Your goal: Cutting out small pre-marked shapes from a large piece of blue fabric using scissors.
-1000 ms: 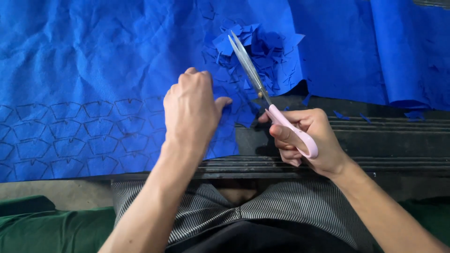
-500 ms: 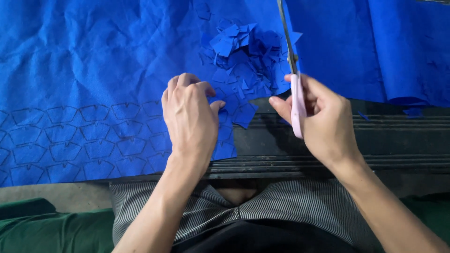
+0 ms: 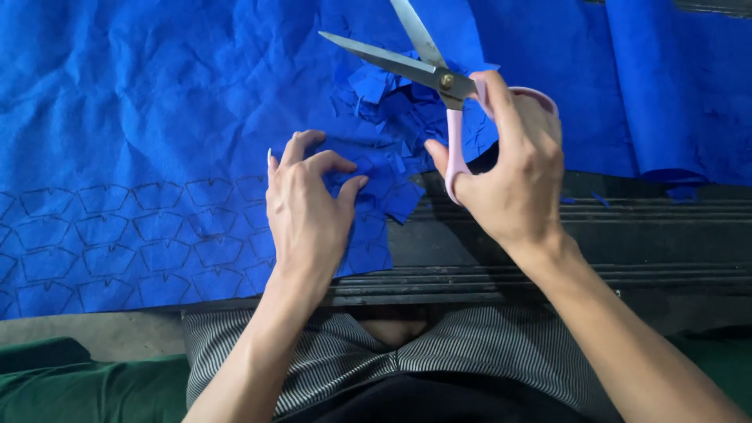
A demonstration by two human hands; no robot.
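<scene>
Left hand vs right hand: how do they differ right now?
The left hand rests fingers-down on the blue fabric; the right hand is raised above it. The left hand holds no tool; the right hand grips pink-handled scissors with blades open. Both are bare.

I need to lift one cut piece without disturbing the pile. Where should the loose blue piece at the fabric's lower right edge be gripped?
Probably pinch the loose blue piece at its lower right corner, coming from the right: that corner overhangs the dark table, free of the left hand.
</scene>
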